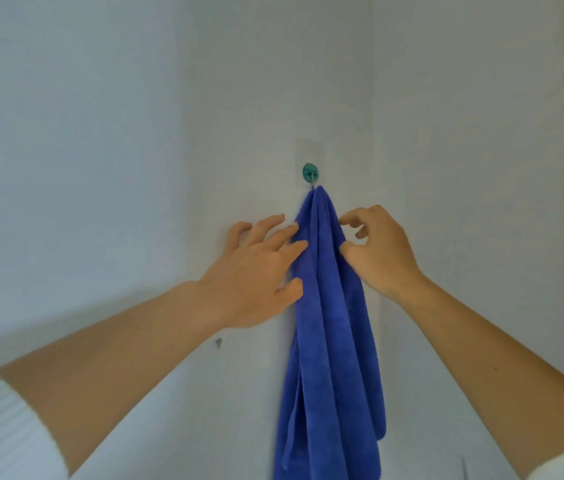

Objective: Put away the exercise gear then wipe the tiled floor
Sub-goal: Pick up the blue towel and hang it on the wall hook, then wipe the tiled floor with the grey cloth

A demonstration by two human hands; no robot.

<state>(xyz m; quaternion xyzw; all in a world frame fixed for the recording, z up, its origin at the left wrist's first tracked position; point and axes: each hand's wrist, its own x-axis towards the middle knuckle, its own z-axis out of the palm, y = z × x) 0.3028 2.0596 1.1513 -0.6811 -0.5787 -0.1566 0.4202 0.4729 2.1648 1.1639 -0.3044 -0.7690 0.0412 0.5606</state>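
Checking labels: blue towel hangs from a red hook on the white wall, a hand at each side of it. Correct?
Not quite. The hook is green, not red, as the head view shows. The rest holds: the blue towel hangs from it on the white wall, left hand and right hand at its sides.

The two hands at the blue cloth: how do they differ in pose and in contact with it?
The left hand is spread with its fingers nearly straight, lying against the left edge of the blue cloth; the right hand has its fingers curled, as if pinching. The left hand sits slightly lower than the right hand. Neither hand grips the cloth, which hangs from the green hook.
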